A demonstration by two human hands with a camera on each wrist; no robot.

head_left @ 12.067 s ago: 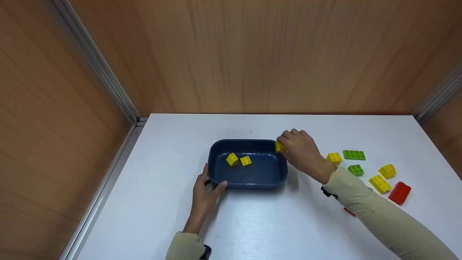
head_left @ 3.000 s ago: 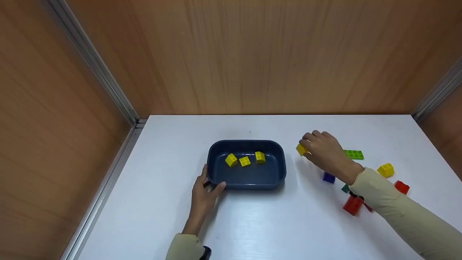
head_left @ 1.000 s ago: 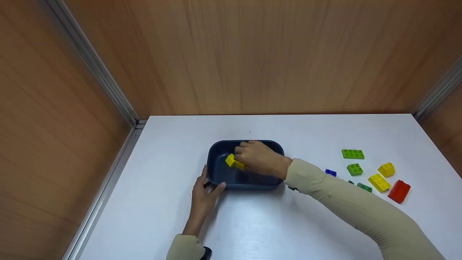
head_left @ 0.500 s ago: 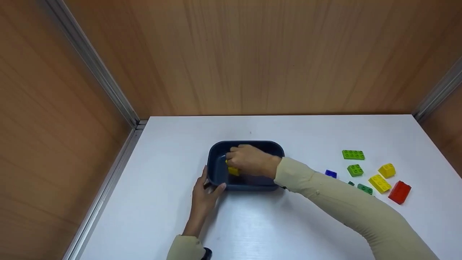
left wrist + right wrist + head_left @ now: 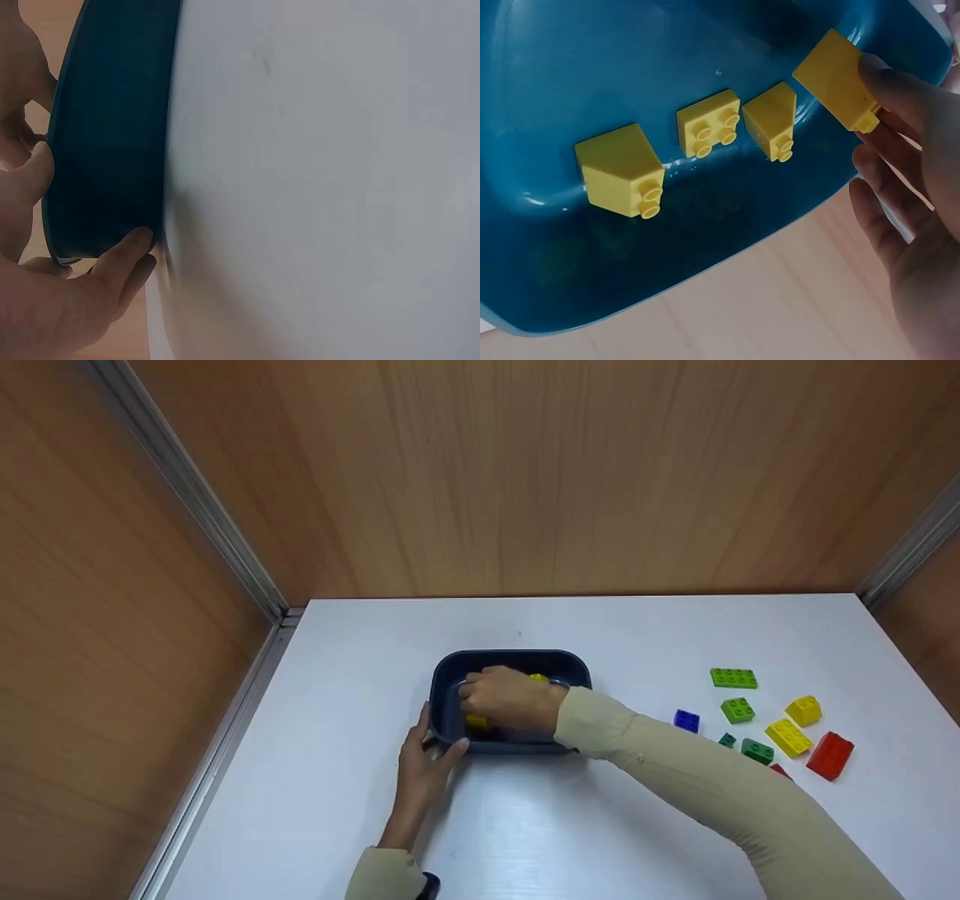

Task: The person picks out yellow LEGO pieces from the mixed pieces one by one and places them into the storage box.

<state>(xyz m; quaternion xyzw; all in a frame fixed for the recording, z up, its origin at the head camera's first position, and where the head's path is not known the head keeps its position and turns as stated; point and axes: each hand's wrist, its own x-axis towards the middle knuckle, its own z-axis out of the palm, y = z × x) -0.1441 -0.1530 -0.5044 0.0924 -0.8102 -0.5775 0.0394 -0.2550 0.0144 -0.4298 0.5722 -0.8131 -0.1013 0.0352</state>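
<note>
My right hand [image 5: 506,697] reaches down inside a dark blue rectangular tray [image 5: 517,748]. In the right wrist view, its thumb and fingers pinch a yellow sloped toy brick [image 5: 836,79] by the tray's end wall. Three more yellow bricks lie on the tray floor: a large sloped brick [image 5: 619,169], a flat four-stud brick [image 5: 709,124] and a smaller sloped brick [image 5: 771,120]. The head view mostly hides them behind the right hand. My left hand [image 5: 424,769] grips the tray's near left corner, thumb at the front and fingers along the left side.
Loose bricks lie on the white table right of the tray: light green [image 5: 733,678], blue [image 5: 686,721], dark green [image 5: 757,751], yellow [image 5: 788,738] and red [image 5: 830,756] ones among them. The right sleeve [image 5: 697,772] crosses in front. A wooden panel [image 5: 525,480] stands behind the table.
My right hand has carried a yellow sloped brick from the right side of the table into the tray, then moved left inside it. The left hand stays at the tray's corner.
</note>
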